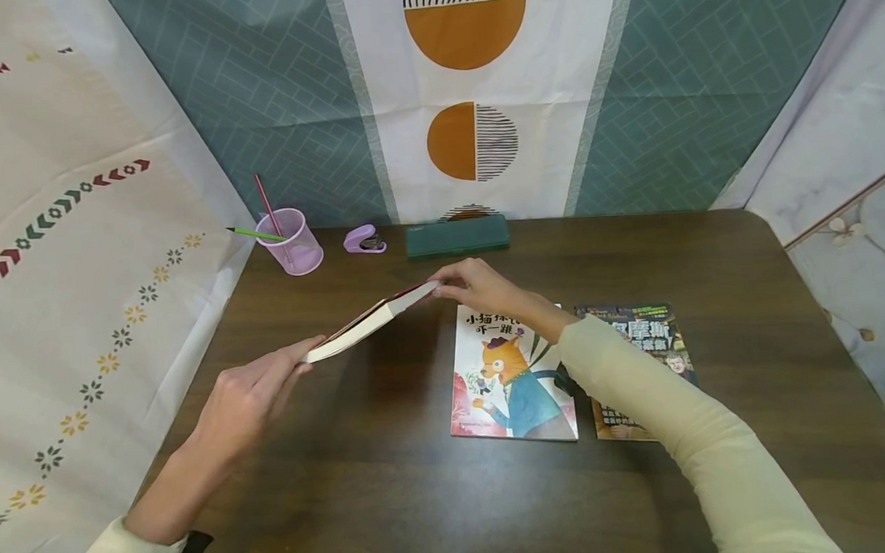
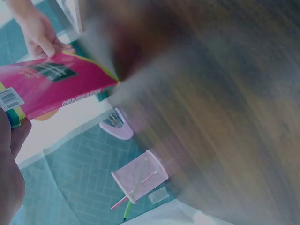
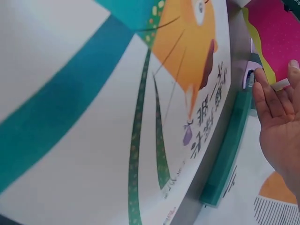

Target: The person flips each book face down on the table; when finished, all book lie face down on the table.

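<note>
A thick book [image 1: 373, 320] is held tilted above the left part of the table. My left hand [image 1: 242, 396] grips its near left end between thumb and fingers. At its far right end, my right hand [image 1: 481, 287] pinches the edge. The left wrist view shows the book's magenta cover [image 2: 89, 77] with a dark label, a barcode and a yellow edge. A picture book [image 1: 524, 397] with an orange cat lies flat below my right forearm. Beside it lies a dark-covered book [image 1: 659, 328], partly hidden by my sleeve.
Along the table's back edge stand a pink cup [image 1: 301, 246] with pencils, a lilac stapler [image 1: 364, 240] and a green case [image 1: 457, 236]. Fabric-covered walls [image 1: 290, 92] rise at the back and both sides.
</note>
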`<state>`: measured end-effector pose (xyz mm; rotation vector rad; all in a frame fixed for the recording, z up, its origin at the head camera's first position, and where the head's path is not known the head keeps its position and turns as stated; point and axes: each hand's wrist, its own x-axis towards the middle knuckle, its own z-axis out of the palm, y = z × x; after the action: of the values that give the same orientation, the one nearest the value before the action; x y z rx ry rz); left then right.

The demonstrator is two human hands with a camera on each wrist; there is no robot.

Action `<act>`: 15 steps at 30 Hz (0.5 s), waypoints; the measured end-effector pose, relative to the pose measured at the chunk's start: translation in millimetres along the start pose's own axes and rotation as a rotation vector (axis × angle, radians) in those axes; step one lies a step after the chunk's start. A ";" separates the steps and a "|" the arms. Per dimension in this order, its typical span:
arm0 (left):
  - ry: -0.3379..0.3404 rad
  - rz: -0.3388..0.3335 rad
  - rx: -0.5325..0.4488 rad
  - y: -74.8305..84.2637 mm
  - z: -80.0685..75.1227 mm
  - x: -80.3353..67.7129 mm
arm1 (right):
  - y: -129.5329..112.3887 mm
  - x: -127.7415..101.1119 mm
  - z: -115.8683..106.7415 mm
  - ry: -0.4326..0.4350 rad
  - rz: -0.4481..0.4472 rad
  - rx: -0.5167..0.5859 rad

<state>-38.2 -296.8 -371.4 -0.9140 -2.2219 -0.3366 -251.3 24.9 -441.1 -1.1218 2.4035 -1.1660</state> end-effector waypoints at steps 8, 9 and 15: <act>0.041 -0.027 0.027 -3.5 -4.4 4.9 | -8.6 -5.2 -7.5 0.023 0.027 0.015; 0.041 -0.034 0.027 -3.7 -4.7 5.1 | -9.2 -6.0 -8.6 0.025 0.034 0.020; 0.049 -0.090 0.028 -5.2 -6.9 6.5 | -13.8 -12.2 -16.0 0.040 0.062 0.056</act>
<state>-41.6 -300.4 -361.7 -0.7852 -2.2213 -0.3651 -243.8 37.5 -421.6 -1.0092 2.4015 -1.2391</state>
